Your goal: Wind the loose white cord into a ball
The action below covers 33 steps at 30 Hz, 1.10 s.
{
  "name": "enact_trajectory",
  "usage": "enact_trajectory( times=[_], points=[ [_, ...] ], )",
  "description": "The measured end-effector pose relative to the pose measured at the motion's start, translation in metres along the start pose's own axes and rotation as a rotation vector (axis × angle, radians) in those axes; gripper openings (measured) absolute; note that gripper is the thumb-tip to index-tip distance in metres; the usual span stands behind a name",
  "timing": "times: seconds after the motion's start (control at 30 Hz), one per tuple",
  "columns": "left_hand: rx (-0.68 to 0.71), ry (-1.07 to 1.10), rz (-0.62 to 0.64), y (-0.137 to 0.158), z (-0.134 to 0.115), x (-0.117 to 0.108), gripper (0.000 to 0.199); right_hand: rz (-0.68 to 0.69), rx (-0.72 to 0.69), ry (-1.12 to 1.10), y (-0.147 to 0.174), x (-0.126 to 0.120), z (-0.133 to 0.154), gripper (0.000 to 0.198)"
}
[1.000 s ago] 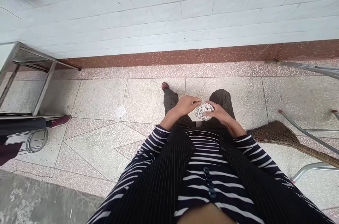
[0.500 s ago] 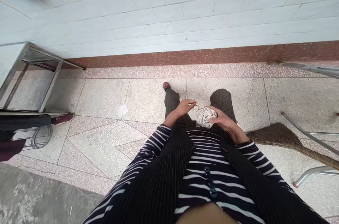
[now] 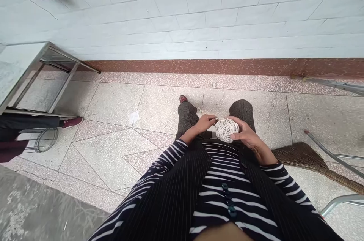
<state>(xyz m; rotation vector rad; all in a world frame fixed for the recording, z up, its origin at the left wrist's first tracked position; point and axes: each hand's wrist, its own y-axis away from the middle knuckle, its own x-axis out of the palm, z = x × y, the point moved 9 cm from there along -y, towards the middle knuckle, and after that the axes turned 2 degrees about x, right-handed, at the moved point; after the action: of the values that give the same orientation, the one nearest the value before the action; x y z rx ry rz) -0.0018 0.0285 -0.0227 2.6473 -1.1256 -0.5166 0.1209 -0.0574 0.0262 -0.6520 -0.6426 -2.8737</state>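
Observation:
A ball of white yarn (image 3: 225,130) sits above my lap, between my knees. My right hand (image 3: 243,133) wraps its right side, the thumb lying across the front. At the ball's left edge, my left hand (image 3: 207,122) has its fingers pinched together on the strand, close against the windings. A loose length of yarn (image 3: 218,101) trails on the floor beyond my hands, with a small tangle (image 3: 215,85) near the wall.
A broom (image 3: 304,155) lies at my right beside metal chair legs (image 3: 327,149). To the left stand a metal-framed table (image 3: 61,85) and another person's shoe (image 3: 72,122), near a wire rack (image 3: 47,140). A scrap of white paper (image 3: 134,117) lies on the tiled floor.
My left hand has come closer to the ball, and the strand that spanned the gap between them is now short. The whole view has shifted slightly.

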Motion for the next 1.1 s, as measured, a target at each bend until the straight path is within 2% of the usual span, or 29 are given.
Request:
enact_trajectory(
  times=[0.1, 0.2, 0.4, 0.57, 0.7, 0.9, 1.1],
  points=[
    [0.034, 0.008, 0.065, 0.017, -0.002, 0.016, 0.028, -0.027, -0.032, -0.059, 0.012, 0.001, 0.003, 0.088],
    [0.097, 0.006, 0.102, 0.03, -0.003, 0.025, 0.036, -0.047, 0.0, -0.059, 0.022, 0.007, 0.004, 0.095],
    [0.142, 0.021, 0.111, 0.042, -0.004, 0.021, 0.038, -0.121, 0.015, -0.082, 0.022, 0.024, 0.012, 0.087],
    [0.166, 0.042, 0.159, 0.049, -0.009, 0.022, 0.037, -0.199, 0.04, -0.129, 0.008, 0.01, 0.003, 0.086],
    [0.11, 0.055, 0.073, 0.047, -0.004, 0.001, 0.04, -0.228, 0.063, -0.075, -0.013, 0.002, 0.001, 0.08],
    [0.088, 0.064, -0.025, 0.046, 0.005, -0.041, 0.042, -0.201, 0.125, -0.117, -0.055, 0.016, 0.001, 0.076],
    [-0.123, 0.105, -0.082, 0.047, 0.043, -0.07, 0.032, -0.062, 0.211, -0.172, -0.079, 0.041, -0.011, 0.077]
  ],
)
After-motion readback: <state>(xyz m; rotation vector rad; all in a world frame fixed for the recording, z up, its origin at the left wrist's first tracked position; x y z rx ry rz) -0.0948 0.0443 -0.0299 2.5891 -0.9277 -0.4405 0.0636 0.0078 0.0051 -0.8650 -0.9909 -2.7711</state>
